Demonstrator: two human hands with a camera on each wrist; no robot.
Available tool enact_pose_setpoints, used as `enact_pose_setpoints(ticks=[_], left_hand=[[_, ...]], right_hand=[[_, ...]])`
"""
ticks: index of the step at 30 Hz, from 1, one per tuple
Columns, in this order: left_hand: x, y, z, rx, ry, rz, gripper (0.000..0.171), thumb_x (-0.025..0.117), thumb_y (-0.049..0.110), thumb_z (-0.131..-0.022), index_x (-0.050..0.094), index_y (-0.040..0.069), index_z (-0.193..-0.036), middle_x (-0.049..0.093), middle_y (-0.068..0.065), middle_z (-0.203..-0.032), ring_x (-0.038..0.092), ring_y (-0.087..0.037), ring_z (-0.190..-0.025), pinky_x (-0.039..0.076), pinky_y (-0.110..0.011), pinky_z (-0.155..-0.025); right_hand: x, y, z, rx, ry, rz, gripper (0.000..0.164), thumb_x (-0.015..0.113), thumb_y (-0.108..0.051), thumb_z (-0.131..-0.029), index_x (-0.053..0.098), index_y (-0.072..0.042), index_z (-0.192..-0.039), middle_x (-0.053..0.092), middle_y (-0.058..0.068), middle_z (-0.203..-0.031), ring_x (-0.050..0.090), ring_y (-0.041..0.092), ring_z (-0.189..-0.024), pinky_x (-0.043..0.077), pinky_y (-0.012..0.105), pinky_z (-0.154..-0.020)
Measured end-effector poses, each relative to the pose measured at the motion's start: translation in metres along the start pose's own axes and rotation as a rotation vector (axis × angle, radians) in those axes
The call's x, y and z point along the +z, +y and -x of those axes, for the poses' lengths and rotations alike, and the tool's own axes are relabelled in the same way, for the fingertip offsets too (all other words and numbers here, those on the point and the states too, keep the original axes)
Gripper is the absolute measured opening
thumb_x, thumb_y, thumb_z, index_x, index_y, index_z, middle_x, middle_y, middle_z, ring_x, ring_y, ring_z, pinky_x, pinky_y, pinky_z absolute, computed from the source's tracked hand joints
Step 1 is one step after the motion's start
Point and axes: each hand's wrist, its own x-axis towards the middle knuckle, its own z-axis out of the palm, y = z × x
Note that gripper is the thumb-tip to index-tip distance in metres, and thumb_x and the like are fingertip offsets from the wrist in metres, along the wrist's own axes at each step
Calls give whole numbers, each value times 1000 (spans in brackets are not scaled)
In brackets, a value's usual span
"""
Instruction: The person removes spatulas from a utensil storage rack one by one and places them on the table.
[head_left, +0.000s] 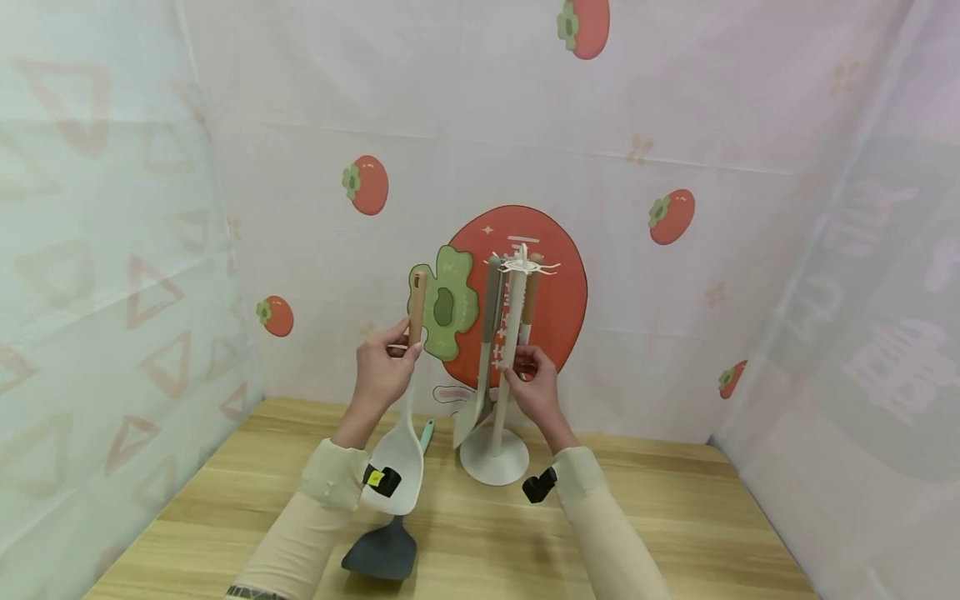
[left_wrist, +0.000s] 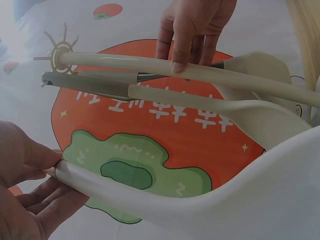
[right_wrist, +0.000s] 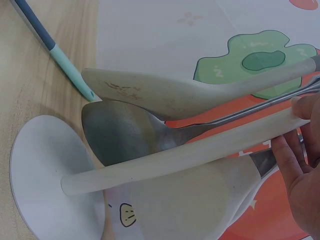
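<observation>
My left hand (head_left: 381, 367) holds a white spatula (head_left: 401, 462) by its wooden handle (head_left: 417, 310). The spatula stands upright, head down, left of a white utensil rack (head_left: 501, 408). Around the rack's pole (right_wrist: 200, 150) close the thumb and fingers of my right hand (head_left: 536, 387), about midway up. Hanging from the hooks are a pale spatula (left_wrist: 185, 101) with a grey handle, a metal turner (right_wrist: 125, 132) and a pale utensil (right_wrist: 185, 195) with a brown handle. The hanging pieces partly hide one another. In the left wrist view the held spatula's head runs out of frame.
A dark spatula (head_left: 382, 550) with a teal-ended handle (right_wrist: 70, 70) lies on the wooden table (head_left: 637, 517), partly behind the held spatula. The rack's round base (head_left: 495, 458) stands on the table. A printed cloth (head_left: 300, 208) hangs behind, with more cloth at both sides.
</observation>
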Motion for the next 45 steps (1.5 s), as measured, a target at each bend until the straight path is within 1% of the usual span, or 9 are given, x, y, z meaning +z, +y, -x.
enact_pose_setpoints(ticks=[5,11,14,20,27,31,34,39,45], left_hand=[[-5,-5,1,6,-11,-25,49,72,-5,-88,63,-2,-136,73,-29,-97,74,-40,-79,52,-12,-61],[-10,-13,3,-3,-15,-86,48,71,-3,-91,61,-1,-137,74,-27,-99,74,-37,-77,54,-17,-61],[-13,-17,3,-18,-15,-111,47,70,-2,-91,61,-1,-138,74,-27,-99,74,-36,-77,54,-16,-61],[-19,-23,6,-40,-17,-143,47,71,-2,-90,63,-2,-136,74,-27,-97,73,-37,-76,52,-15,-60],[-25,-29,6,-47,-29,-188,46,71,-3,-90,62,-3,-136,74,-27,-98,74,-38,-78,54,-18,-62],[-28,-33,8,-67,-40,-211,46,70,-2,-91,62,-2,-136,73,-27,-99,74,-38,-79,60,-29,-67],[-31,-38,9,-68,-48,-232,46,70,0,-92,61,-2,-137,73,-27,-99,74,-37,-79,62,-39,-68],[-39,-49,12,-88,-59,-266,46,70,1,-92,62,-1,-137,73,-26,-98,75,-37,-80,62,-41,-68],[-47,-63,18,-118,-69,-312,46,69,3,-92,61,-2,-137,73,-26,-98,74,-38,-80,62,-44,-68]], right_hand=[[1,2,1,-13,-1,-18,28,72,8,-89,61,15,-113,63,32,-104,62,44,-92,54,56,-87],[-1,3,1,-16,-11,-15,27,71,8,-90,60,15,-114,62,32,-105,61,44,-92,54,55,-87],[-1,2,1,-15,-17,-19,27,70,8,-90,60,15,-114,62,32,-106,62,44,-93,54,56,-86],[-1,1,1,-8,-24,-11,27,71,7,-90,61,14,-114,62,31,-105,62,43,-93,55,52,-85],[-1,1,-1,-16,-15,-6,26,70,6,-91,61,14,-113,62,30,-103,62,41,-91,55,49,-83],[-1,1,-1,-16,-19,-5,26,71,6,-91,61,14,-113,62,31,-102,62,40,-90,55,48,-82],[-1,2,0,-26,-20,-7,26,71,7,-90,61,15,-113,61,32,-102,61,41,-89,55,48,-82],[-1,2,0,-30,-21,-3,26,71,6,-90,61,15,-113,61,32,-102,62,41,-89,55,44,-81],[0,4,-1,-31,-14,-9,26,71,7,-90,61,15,-113,62,31,-102,62,40,-90,55,48,-83]])
